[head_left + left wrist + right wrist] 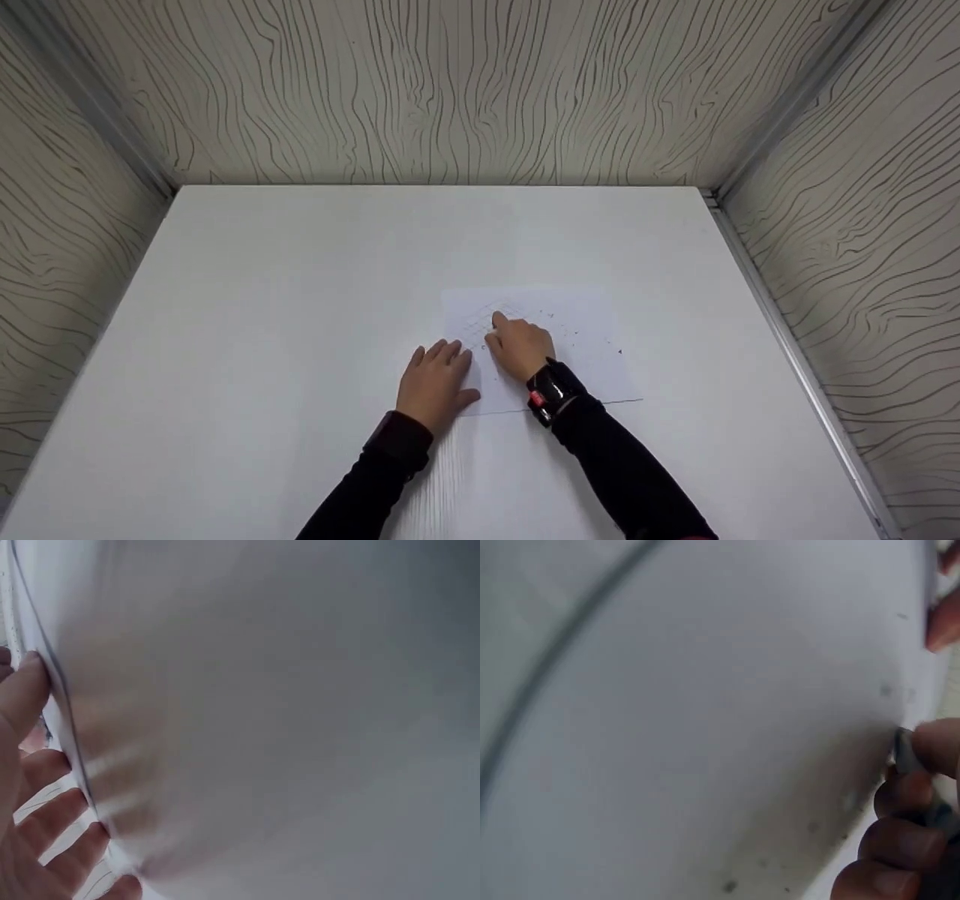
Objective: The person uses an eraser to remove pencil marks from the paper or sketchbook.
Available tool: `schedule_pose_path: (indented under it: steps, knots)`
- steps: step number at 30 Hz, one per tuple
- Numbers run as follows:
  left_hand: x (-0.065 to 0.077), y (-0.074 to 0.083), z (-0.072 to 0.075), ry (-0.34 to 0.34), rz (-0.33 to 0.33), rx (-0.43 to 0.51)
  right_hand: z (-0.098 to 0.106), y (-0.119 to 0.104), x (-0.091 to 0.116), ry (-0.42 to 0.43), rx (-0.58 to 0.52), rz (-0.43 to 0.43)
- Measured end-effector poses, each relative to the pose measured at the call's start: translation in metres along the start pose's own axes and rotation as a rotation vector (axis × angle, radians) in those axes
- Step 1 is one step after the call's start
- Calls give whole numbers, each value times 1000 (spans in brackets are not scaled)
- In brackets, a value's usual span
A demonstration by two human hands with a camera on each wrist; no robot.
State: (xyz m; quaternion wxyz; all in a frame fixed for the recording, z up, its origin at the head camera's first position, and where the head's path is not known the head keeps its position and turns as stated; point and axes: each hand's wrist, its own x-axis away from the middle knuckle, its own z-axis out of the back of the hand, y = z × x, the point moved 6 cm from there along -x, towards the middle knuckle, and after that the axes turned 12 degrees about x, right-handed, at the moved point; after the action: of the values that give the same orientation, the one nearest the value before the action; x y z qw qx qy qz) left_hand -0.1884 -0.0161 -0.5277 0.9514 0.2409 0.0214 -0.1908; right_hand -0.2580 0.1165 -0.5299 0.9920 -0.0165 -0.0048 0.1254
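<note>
The left hand [433, 386], fingers apart, touches the paper [592, 379]; the right hand [523, 349] pinches a small grey object [907, 755], specks [814, 826] beside its fingers.

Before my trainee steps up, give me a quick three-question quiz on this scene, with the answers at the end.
1. What lies scattered on the paper?
A. coins
B. dark specks
C. paper clips
2. True or false: the right hand lies flat with its fingers straight.
3. Fill in: the left hand rests at the paper's lower ____ corner, as the head camera sees it.

Key:
1. B.
2. False; its fingers curl round a small greyish object.
3. Left.
</note>
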Motion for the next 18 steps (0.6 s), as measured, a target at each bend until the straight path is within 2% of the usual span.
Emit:
schedule_pose_path:
  steps: [5, 11, 15, 18]
  knots:
    - [0, 2, 0, 3, -6, 1, -1, -8, 1, 55, 125, 17]
    - [0, 4, 3, -5, -10, -13, 1, -7, -1, 57, 136, 7]
    - [-2, 3, 5, -6, 13, -27, 2, 9, -9, 47, 73, 26]
    - [-3, 3, 5, -12, 26, -12, 6, 34, -16, 57, 55, -31]
